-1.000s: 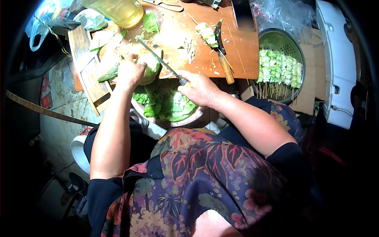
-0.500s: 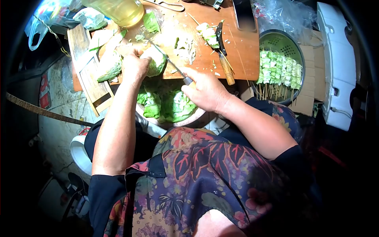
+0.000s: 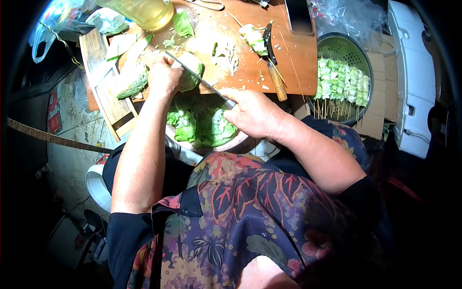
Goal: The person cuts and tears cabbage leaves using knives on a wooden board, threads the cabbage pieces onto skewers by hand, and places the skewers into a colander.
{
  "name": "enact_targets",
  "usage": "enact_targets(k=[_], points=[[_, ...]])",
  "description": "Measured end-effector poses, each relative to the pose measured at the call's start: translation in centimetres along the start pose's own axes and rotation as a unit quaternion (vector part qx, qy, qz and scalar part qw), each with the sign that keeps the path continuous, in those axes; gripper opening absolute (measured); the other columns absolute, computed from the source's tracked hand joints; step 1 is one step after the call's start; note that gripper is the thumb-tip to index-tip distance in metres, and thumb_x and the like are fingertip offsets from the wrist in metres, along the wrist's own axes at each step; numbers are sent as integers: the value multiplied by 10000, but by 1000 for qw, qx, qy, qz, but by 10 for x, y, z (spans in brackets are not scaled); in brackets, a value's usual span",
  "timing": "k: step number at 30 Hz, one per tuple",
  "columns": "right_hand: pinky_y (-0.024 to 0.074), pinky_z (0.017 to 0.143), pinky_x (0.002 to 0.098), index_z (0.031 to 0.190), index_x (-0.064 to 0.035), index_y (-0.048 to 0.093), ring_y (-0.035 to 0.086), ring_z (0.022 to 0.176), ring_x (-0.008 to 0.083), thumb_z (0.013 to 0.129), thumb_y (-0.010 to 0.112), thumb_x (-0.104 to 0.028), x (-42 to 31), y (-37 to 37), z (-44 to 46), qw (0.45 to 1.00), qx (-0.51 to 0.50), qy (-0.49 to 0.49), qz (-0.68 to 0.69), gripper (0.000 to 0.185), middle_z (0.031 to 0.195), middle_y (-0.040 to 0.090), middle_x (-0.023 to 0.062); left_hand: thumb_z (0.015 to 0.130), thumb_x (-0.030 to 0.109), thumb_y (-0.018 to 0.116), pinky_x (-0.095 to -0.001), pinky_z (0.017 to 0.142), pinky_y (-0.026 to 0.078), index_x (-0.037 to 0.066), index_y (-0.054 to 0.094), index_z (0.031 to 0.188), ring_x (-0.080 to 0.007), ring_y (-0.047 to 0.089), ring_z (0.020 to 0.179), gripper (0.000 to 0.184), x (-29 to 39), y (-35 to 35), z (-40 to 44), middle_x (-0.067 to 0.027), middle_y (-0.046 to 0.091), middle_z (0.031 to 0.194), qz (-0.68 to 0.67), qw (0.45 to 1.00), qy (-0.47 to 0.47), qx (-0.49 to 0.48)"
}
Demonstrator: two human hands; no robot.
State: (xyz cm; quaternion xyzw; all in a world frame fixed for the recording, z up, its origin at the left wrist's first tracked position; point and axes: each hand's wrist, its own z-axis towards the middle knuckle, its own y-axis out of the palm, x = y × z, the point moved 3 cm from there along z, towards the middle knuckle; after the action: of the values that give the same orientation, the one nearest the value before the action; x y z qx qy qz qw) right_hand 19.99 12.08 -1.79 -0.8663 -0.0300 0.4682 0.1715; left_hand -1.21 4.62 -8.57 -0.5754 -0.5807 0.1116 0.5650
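Observation:
My left hand (image 3: 165, 77) is closed on the left side of a pale green cabbage piece (image 3: 194, 65) at the front edge of the wooden board (image 3: 293, 58). The fist of my right hand (image 3: 250, 111) grips the handle of a knife (image 3: 204, 83). Its long, narrow blade slants across the cabbage, with the tip close to my left fingers. Another cabbage chunk (image 3: 134, 79) lies left of my left hand. Below the board edge, green cabbage leaves (image 3: 216, 127) sit in a round basin (image 3: 239, 143).
At right, a colander (image 3: 353, 45) holds several cabbage skewers (image 3: 342, 82). On the board are a loaded skewer (image 3: 253, 38), a black-bladed, wooden-handled tool (image 3: 276, 82), a phone (image 3: 298, 17) and a jug of yellow liquid (image 3: 147, 14). A slatted wooden frame (image 3: 103, 79) leans at left.
The knife tip has shifted left toward my left fingers, and the blade now crosses the cabbage. My right hand has moved slightly right; my left hand stays nearly in place.

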Motion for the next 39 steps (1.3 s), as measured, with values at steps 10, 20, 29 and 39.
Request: enact_targets(k=[10,20,29,39], points=[[473,609,321,1227,-56,540,570,604,170,796,577,-122,18,17,43,997,52,-38,-41,438,651,590,112,740,200,702,-373,808,483,27,572,965,-308,629,905,312,-6,-1,-1,-178,648,930,-16,1000,9,13],[459,637,280,1238,-26,525,552,644,140,795,583,-156,-4,4,18,999,38,-23,1,465,758,600,115,780,125,621,-393,915,435,46,576,1078,-339,553,1046,311,16,-32,-15,-180,601,1079,132,971,148,137],[491,701,345,1235,18,498,630,692,268,785,552,-155,-10,-11,0,985,133,-39,107,485,732,637,166,776,1,450,-427,876,448,76,629,1032,-348,572,972,321,26,11,-9,-150,618,1020,197,901,381,62],[456,593,317,1233,16,483,547,560,171,809,562,-147,5,6,-17,994,99,-19,46,461,604,558,86,768,190,625,-414,802,484,62,619,1037,-332,620,887,298,25,8,-18,-175,651,902,246,943,225,-9]])
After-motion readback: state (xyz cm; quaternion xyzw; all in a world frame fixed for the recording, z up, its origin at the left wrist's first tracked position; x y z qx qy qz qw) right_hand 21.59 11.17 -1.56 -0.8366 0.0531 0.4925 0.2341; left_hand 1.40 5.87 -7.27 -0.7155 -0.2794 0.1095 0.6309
